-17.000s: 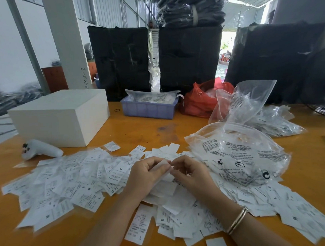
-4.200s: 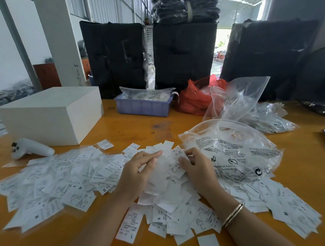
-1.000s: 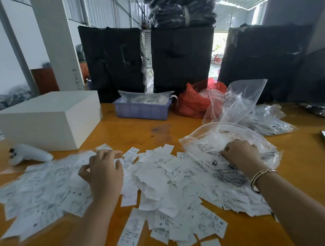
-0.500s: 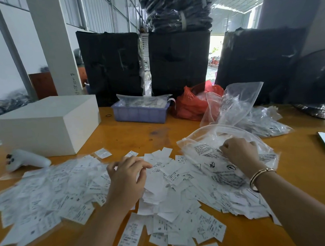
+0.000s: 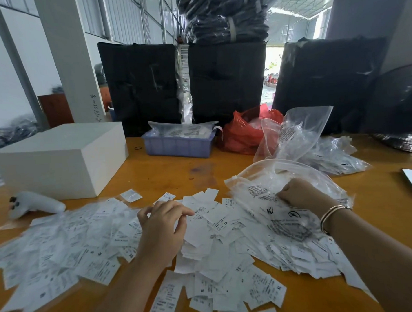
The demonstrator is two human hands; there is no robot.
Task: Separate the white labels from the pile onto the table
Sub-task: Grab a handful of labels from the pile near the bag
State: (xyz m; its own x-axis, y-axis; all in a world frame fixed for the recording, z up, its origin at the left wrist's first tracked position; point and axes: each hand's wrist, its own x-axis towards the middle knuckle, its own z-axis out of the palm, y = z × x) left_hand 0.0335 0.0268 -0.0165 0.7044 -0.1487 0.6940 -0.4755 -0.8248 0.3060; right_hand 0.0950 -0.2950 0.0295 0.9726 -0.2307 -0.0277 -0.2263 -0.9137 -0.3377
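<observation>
Where hands meet, labels every-which-way.

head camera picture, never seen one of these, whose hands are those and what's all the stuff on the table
The camera sits on a person's head, looking forward and down at their own bare hands. The orange wooden table is strewn with small white printed paper labels. The left hand rests on that pile, fingers loosely spread. The right hand is curled, gripping the clear printed plastic bag lying over the labels. Behind stand a white rectangular box, a lilac plastic tray and a red plastic bag.
</observation>
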